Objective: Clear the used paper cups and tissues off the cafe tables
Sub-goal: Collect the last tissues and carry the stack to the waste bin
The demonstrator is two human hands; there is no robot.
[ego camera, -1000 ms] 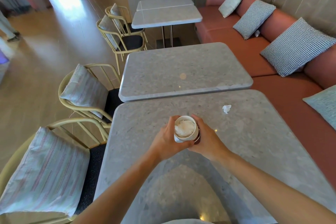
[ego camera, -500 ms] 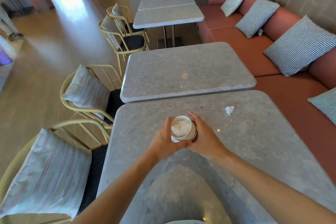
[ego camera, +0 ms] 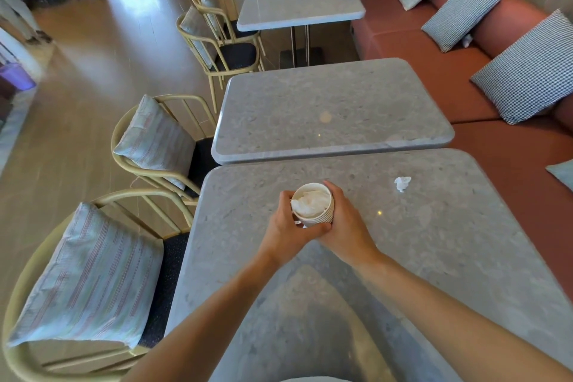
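Just below the centre of the frame both hands meet around a stack of cups (ego camera: 314,209); the left hand (ego camera: 286,231) curls round its left side, thumb across the near face and fingertips at the rim; the right hand (ego camera: 344,226) wraps the right side, fingers curled round the far wall; the stack is held between the two palms over the near table (ego camera: 434,257), and whether its base touches the top cannot be told; several rims show nested at the right edge of the stack, and crumpled white tissue (ego camera: 310,203) fills the top cup; both bare forearms run down to the bottom edge of the frame; right of centre a small crumpled tissue scrap (ego camera: 402,183) lies on the same table, well apart from the hands; the near table is grey speckled stone with rounded corners; just beyond it, above centre, a second table (ego camera: 331,108) of the same stone stands edge to edge with it; at the top centre two further tables (ego camera: 300,11) stand pushed together; down the left of the frame run cream metal-framed chairs (ego camera: 145,170) with dark seats, each bearing a pale striped cushion (ego camera: 90,282); along the right a terracotta bench (ego camera: 434,65) runs from the top to the lower right, with checked pillows (ego camera: 527,71) leaning on its back; the upper left shows a wooden floor (ego camera: 93,71) with a bright patch of light at the far end.
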